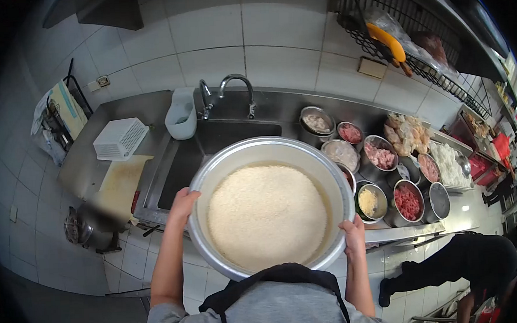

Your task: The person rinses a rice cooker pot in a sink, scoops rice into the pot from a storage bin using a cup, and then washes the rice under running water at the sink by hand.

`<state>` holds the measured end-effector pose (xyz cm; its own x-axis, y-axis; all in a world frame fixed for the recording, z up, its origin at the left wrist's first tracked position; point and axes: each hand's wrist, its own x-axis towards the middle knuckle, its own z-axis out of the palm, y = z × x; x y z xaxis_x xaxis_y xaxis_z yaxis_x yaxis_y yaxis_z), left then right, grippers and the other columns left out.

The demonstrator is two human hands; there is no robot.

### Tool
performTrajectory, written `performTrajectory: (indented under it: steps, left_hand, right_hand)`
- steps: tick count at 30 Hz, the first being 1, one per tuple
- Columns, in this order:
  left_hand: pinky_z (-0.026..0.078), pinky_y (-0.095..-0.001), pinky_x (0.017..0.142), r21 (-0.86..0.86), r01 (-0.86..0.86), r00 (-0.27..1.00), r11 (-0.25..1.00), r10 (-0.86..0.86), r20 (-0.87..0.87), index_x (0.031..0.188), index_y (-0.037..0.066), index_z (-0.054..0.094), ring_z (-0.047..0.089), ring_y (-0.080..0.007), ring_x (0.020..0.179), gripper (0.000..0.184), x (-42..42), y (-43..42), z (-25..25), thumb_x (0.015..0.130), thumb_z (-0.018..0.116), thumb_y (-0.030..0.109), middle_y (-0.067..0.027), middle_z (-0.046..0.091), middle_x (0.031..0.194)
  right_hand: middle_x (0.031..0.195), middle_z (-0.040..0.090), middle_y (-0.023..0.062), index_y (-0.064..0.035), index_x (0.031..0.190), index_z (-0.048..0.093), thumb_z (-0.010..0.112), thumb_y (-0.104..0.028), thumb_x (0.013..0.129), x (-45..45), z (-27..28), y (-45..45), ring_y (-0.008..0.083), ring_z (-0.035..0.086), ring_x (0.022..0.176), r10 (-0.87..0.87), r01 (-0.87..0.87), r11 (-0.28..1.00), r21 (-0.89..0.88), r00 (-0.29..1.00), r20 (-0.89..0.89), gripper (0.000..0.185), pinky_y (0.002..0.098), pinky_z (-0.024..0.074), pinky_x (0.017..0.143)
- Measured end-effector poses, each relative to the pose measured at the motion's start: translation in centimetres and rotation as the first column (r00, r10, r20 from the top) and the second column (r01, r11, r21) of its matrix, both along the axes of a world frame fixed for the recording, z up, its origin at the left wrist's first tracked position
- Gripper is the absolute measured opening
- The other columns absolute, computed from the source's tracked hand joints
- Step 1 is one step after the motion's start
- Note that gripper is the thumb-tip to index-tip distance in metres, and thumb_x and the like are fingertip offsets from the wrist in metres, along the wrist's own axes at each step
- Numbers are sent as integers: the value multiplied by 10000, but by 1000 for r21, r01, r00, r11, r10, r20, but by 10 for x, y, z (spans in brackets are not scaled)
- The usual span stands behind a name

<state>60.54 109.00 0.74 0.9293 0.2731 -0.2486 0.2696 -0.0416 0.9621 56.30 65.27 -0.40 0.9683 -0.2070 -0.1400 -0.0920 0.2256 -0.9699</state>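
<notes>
A large round metal pot (198, 223) is held up in front of my body, its near rim close to my apron. Inside it lies a wide layer of pale grains that look like rice (267, 213), with cloudy water showing round the edge. My left hand (183, 204) grips the pot's left side, fingers curled at the rim. On the right side, my right hand (353, 234) is closed on the rim, thumb on top. The fingers under the pot are partly hidden. Behind the pot is a sink (171, 178), partly covered by it.
Taps (234, 95) rise behind the sink. A white basket (120, 138) and cutting board (122, 183) lie to the left. Several metal containers of meat (408, 203) crowd the right counter. A wire shelf (416, 48) hangs above. A person in dark clothing (463, 265) bends over at lower right.
</notes>
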Motion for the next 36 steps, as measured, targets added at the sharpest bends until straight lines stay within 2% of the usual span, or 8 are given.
performTrajectory:
  steps: [11,14,16,27,30,32,34,36]
  left_hand:
    - [445,-335,794,226,239,970,944,-244,-5,1030,-88,523,588,-254,911,401,100,32,-23,791,566,231,-210,601,965]
    - [280,-366,1029,738,212,947,640,-320,5,1286,-97,286,323,-350,1255,685,130,33,9,824,556,331,-282,305,1330]
    - [197,-374,1075,642,158,884,750,-397,246,1340,-84,171,177,-360,1319,758,160,28,54,839,544,344,-266,153,1401]
    - [324,-356,1002,715,351,523,604,-760,386,1282,-92,347,449,-342,1175,551,244,-81,84,919,415,317,-258,475,1231]
    - [422,-288,884,-139,588,705,797,-420,571,927,-39,643,588,-183,973,301,310,-76,63,890,436,176,-125,646,986]
    - [471,-350,814,381,226,765,897,-405,500,917,-51,631,598,-358,923,388,353,-71,24,837,488,300,-219,633,919]
    - [460,-406,836,637,247,911,730,-399,104,908,-46,633,569,-396,949,490,382,-72,-5,808,508,416,-253,614,934]
    - [458,-429,835,694,254,896,673,-434,93,898,-40,636,580,-397,925,500,417,-72,-51,788,546,439,-261,609,943]
  right_hand:
    - [971,591,104,28,1088,483,483,-6,641,-4,-4,40,194,571,837,-202,202,979,-17,979,11,448,300,448,771]
    - [945,588,97,24,1057,488,483,-11,636,-10,-6,59,183,565,819,-273,273,962,-25,962,21,422,285,445,755]
    - [931,585,92,22,1045,486,482,-13,636,-14,-3,77,178,561,808,-312,313,949,-27,950,21,410,285,443,749]
    - [951,575,102,27,1052,471,481,-21,641,-26,-7,120,182,549,828,-486,486,871,-70,874,15,414,287,432,768]
    - [957,577,104,30,1060,472,481,-23,642,-24,-5,120,180,549,830,-499,497,862,-96,867,11,422,277,430,763]
    - [949,580,102,32,1060,477,483,-24,642,-23,-3,122,177,549,820,-507,506,855,-113,862,21,423,270,429,754]
    - [929,584,93,31,1054,486,482,-24,642,-21,-3,122,173,549,805,-515,514,850,-116,857,19,416,267,428,747]
    - [912,587,84,29,1048,494,482,-25,642,-20,-6,122,168,549,791,-519,518,846,-124,855,26,410,265,428,740]
